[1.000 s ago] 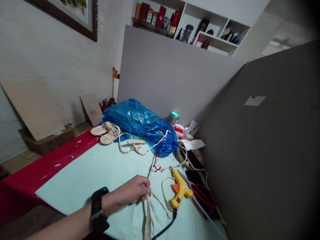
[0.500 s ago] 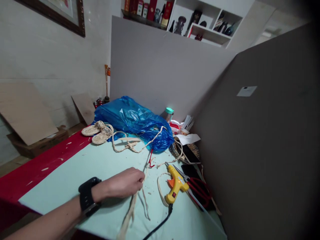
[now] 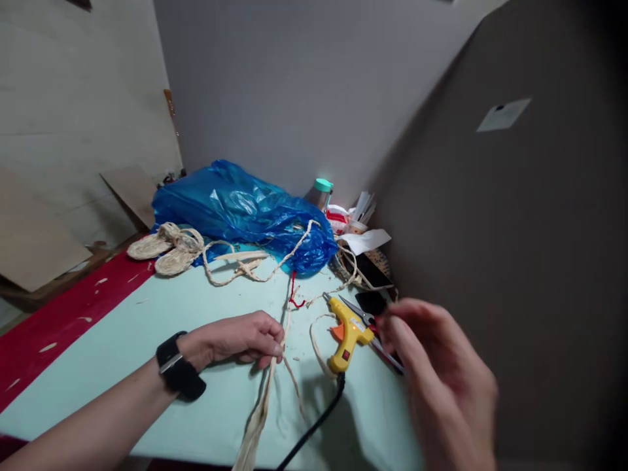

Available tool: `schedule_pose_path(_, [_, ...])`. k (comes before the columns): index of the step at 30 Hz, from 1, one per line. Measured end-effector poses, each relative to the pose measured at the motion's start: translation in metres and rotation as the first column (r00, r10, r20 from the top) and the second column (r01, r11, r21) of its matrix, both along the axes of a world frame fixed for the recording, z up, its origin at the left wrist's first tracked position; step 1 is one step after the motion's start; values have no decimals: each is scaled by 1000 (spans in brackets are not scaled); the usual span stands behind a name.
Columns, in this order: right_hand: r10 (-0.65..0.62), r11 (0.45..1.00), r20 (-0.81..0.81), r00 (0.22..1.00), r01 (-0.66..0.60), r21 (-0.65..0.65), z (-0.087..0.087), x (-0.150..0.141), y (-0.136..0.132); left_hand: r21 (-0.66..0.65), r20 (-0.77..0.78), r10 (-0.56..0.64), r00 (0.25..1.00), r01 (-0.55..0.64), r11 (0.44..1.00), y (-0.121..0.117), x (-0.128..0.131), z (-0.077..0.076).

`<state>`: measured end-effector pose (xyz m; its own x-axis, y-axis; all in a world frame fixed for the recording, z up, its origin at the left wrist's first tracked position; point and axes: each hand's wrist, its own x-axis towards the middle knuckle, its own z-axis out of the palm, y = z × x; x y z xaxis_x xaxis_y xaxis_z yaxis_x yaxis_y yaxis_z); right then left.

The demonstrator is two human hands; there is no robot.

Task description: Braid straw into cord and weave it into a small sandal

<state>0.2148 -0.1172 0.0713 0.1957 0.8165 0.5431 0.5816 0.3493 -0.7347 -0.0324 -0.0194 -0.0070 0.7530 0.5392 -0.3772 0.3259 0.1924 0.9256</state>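
My left hand (image 3: 258, 337), with a black watch on its wrist, pinches a pale strip of plant fibre (image 3: 262, 405) over the table. The strip widens towards the near edge, and a thinner strand branches off on its right. Beyond the hand, a red string (image 3: 294, 294) is at its far end. My right hand (image 3: 441, 379) is raised at the right, thumb and fingers drawn together; blur hides what they may hold. Between the hands lies a yellow glue gun (image 3: 350, 333) with an orange trigger. Scissors (image 3: 358, 311) lie behind it, partly covered by my right hand.
A blue plastic bag (image 3: 235, 203) fills the back of the table (image 3: 196, 301). Woven fibre slippers (image 3: 174, 252) and a braided cord (image 3: 220, 278) lie before it. A green-lidded bottle (image 3: 322, 186) and papers (image 3: 366, 241) stand by the grey partition (image 3: 432, 196). A black cable (image 3: 316, 422) crosses the front.
My right hand has come into view from the right, over the scissors. The left hand still holds the strip, its fingers turned more into view. The camera has tilted downward.
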Motion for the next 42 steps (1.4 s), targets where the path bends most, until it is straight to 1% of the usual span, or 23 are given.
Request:
schedule_pose_path(1, [27,999,-12,1000,-28,-41,-1,-3,15,-20,11,5,1000,-5,1000,-1,0,-1])
schedule_pose_path(3, [134,980,76,988,-120,-160,-4,-8,40,-50,24,13,1000,-12,999,-2,0,-1])
schedule_pose_path(4, [203,959,147,968,-166,-229,-7,-11,49,-61,26,14,1000,-13,998,-2,0,0])
schedule_pose_path(5, [285,921,226,931,-201,-333,-10,-14,56,-70,27,15,1000,-13,997,-1,0,1])
schedule_pose_path(7, [409,849,353,842,-208,-486,-19,-23,62,-81,25,15,1000,-13,997,-1,0,2])
schedule_pose_path(8, [455,820,398,797,-201,-536,-24,-28,63,-86,22,15,1000,-13,996,-1,0,3])
schedule_pose_path(10, [484,804,446,753,-181,-566,-34,-37,66,-91,9,18,1000,-17,996,-1,0,4])
schedule_pose_path(12, [461,815,451,764,-164,-556,-41,-44,72,-88,-12,23,1000,-24,996,-2,1,6])
schedule_pose_path(16, [425,830,398,813,-174,-530,-50,-51,87,-44,-56,27,998,-30,999,-5,5,10])
schedule_pose_path(18, [393,847,441,807,-130,-516,-53,-55,92,-33,-96,27,995,-30,999,-5,7,12])
schedule_pose_path(20, [374,850,489,788,-81,-520,-56,-59,95,-42,-141,22,990,-28,999,-5,9,14])
schedule_pose_path(21, [382,846,481,789,-89,-526,-58,-60,96,-48,-159,18,987,-26,999,-5,10,14])
schedule_pose_path(23, [409,840,402,819,-166,-517,-62,-60,99,-55,-179,19,984,-30,998,-5,11,16])
schedule_pose_path(25, [408,853,309,859,-238,-464,-65,-59,101,-60,-184,35,982,-47,997,-5,12,17])
schedule_pose_path(27, [376,873,251,892,-251,-418,-67,-57,103,-75,-176,49,983,-63,995,-5,12,17])
schedule_pose_path(29, [356,880,215,910,-248,-406,-67,-55,105,-87,-167,49,985,-64,994,-6,11,17])
schedule_pose_path(31, [350,884,195,916,-253,-394,-67,-53,104,-73,-164,51,985,-64,995,-7,11,17])
schedule_pose_path(33, [336,899,186,923,-256,-355,-67,-52,102,-44,-162,60,985,-68,997,-9,10,16])
schedule_pose_path(38, [281,942,220,934,-224,-251,-70,-49,96,-55,-99,123,987,-128,990,-11,11,16])
schedule_pose_path(42, [244,962,257,935,-201,-183,-74,-47,93,-76,-48,127,991,-130,989,-11,11,15])
